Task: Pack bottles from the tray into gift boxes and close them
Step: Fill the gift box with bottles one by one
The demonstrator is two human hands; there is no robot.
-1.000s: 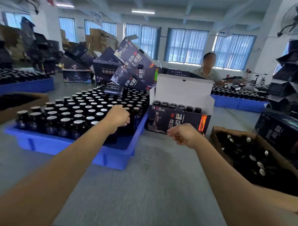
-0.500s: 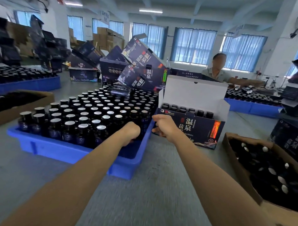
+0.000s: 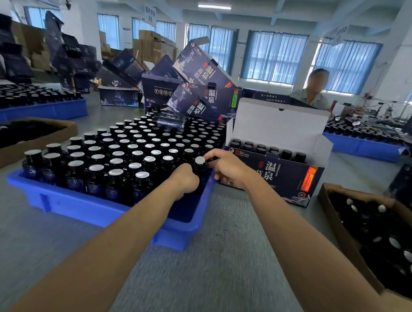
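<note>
While at tray (image 3: 82,205) R rim, bottle (image 3: 199,162)

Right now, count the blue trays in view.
3: nearest blue tray in front, second tray far left, third tray right, beyond the open gift box. More may be hidden.

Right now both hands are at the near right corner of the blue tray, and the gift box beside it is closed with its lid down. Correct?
Not quite. The gift box is open: its white lid flap stands up and bottle caps show inside, as the head view shows. The left hand and right hand are at the near right corner of the blue tray.
</note>
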